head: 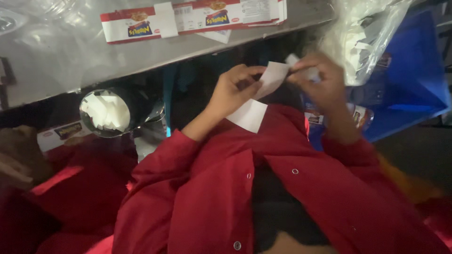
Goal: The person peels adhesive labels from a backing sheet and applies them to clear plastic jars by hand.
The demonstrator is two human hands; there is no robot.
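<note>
A long white paper strip (263,96) is held between both hands in front of the red jacket (263,188). The left hand (235,89) is closed on the strip near its middle, thumb and fingers pinched together over the paper. The right hand (320,82) is closed on the strip's upper end, where a small white folded tab (293,59) is pinched between its fingertips; the exact contact there is blurred. The strip's long axis is seen to run on a slant, from the upper end at the right hand down and leftward past the left hand to a free lower end lying against the jacket. Both grips are therefore clamped on the same strip, the right at the higher end, the left nearer the free end.

Beyond the hands, a grey metal counter (70,51) is noted above, carrying flattened red-and-white printed cartons (136,23). Under its edge, a round shiny metal container (113,110) filled with white paper slips is seen, well to the left of the left hand. A clear plastic bag (362,42) of white slips hangs just beside the right hand, with a blue plastic crate (409,80) behind it.
</note>
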